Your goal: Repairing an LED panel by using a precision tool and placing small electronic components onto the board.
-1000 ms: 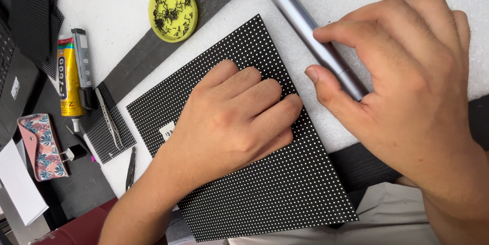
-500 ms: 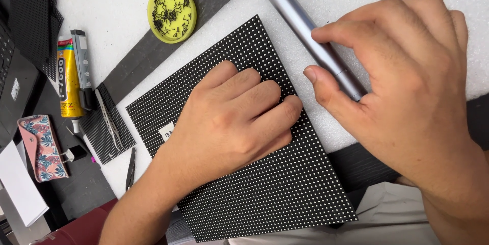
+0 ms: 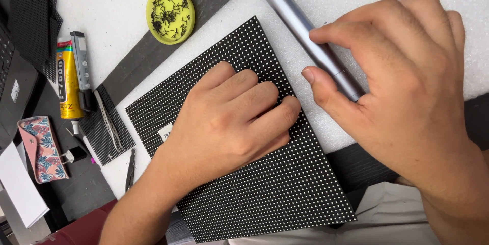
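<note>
The grey metal tool [image 3: 300,26] runs off the top edge, and its lower end disappears inside the right hand [image 3: 402,92], so can't see the tip. The left hand [image 3: 234,117] covers a good chunk of the black dotted panel [image 3: 275,189], whose bottom corner is cut off. Little bits in the yellow dish [image 3: 170,13] are too small to make out.

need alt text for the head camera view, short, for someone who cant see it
A person's left hand presses flat on a black dotted square panel on a white foam mat, while the right hand grips a grey metal pen-shaped tool beside it. A yellow dish of small black screws and a yellow glue tube lie to the left.
</note>
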